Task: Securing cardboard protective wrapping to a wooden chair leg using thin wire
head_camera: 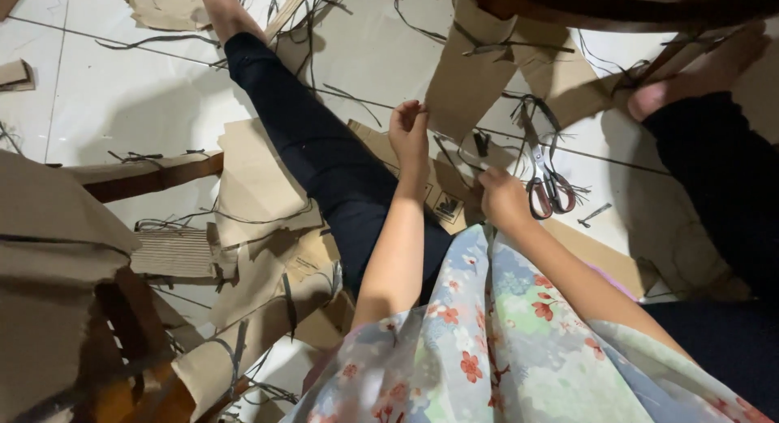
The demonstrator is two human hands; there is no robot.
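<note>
Seated on white tile floor (146, 90) amid cardboard offcuts. Large cardboard sheet (479, 74) lies ahead, left hand (408, 131) at its lower edge, grip curled, contents not visible. Right hand (503, 197) rests beside red-handled scissors (548, 183), grip loosely closed, apparently empty. Likely between cuts; picking up scissors needs a short reach. Fingertips hidden; thin dark strips hard to identify.

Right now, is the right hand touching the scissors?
Apart. The head view shows the right hand resting on cardboard, with a strip of floor visible between its fingers and the scissors.
</note>
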